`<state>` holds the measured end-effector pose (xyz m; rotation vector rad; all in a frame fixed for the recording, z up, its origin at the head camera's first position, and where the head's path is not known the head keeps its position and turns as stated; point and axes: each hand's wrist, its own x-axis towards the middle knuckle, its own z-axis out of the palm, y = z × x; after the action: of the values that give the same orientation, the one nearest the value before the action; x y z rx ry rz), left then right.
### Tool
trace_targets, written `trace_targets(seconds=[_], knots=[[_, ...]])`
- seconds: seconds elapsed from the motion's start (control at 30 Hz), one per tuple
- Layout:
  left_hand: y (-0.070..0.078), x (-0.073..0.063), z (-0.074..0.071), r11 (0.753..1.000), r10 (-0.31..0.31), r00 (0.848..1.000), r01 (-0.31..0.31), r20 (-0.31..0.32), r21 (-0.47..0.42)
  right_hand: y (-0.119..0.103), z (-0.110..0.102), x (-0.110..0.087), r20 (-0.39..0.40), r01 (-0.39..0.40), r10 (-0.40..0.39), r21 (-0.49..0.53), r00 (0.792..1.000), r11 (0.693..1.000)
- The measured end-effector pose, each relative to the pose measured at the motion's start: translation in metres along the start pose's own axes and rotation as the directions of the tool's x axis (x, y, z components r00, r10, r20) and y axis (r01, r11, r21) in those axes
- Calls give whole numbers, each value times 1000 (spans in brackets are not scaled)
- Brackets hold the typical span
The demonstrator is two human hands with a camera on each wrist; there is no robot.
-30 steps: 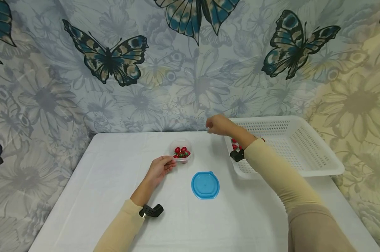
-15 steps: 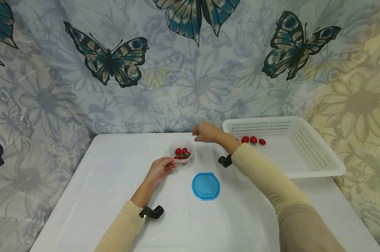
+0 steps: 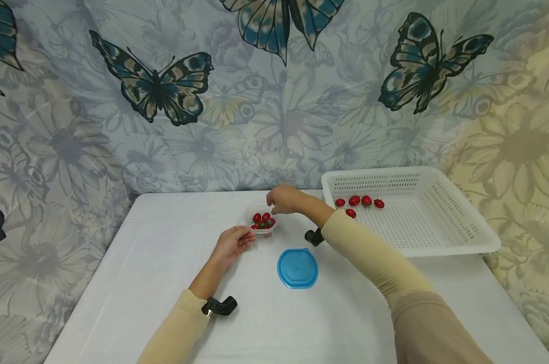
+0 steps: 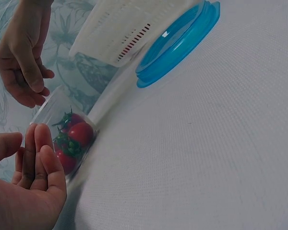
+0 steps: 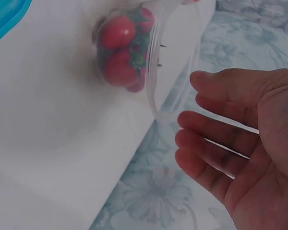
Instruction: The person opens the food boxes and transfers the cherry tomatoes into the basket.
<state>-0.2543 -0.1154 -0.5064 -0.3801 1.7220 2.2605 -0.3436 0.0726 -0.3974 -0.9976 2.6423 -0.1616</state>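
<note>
A clear plastic tub (image 3: 263,233) with several small red tomatoes (image 3: 262,221) stands on the white table. My left hand (image 3: 230,246) is at its near left side, fingertips right at the rim; the left wrist view shows a gap between thumb and fingers. Just above the tub's right rim hovers my right hand (image 3: 287,199). In the right wrist view its fingers (image 5: 206,165) are loosely bent and nothing shows between them. The tub's opening (image 5: 175,81) faces that hand. A round blue lid (image 3: 297,268) lies flat nearer the person.
On the right, a large white slotted basket (image 3: 461,242) holds several more tomatoes (image 3: 367,200) along its left part. Butterfly-printed fabric (image 3: 292,126) hangs behind the table's far edge. The right forearm (image 3: 370,247) crosses over the basket's near left corner.
My right hand has moved left, from the basket's back left corner to above the tub, uncovering tomatoes in the basket. The left hand, tub and lid stay in place.
</note>
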Motion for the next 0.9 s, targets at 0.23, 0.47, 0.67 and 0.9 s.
trace_targets(seconds=[0.23,0.47,0.67,0.9], knots=[[0,0,-2,1000,14,1000,-14,3,-8,-9,9,8,5,30,-29,-53,1000,998],[-1,1,-2,1000,13,1000,-13,9,-17,-18,16,12,24,24,-21,-113,999,993],[-1,1,-2,1000,14,1000,-14,13,-16,-23,22,17,28,4,0,-136,1000,991],[-2,0,-2,1000,9,1000,-9,11,-18,-25,36,23,73,-30,45,-199,996,980]])
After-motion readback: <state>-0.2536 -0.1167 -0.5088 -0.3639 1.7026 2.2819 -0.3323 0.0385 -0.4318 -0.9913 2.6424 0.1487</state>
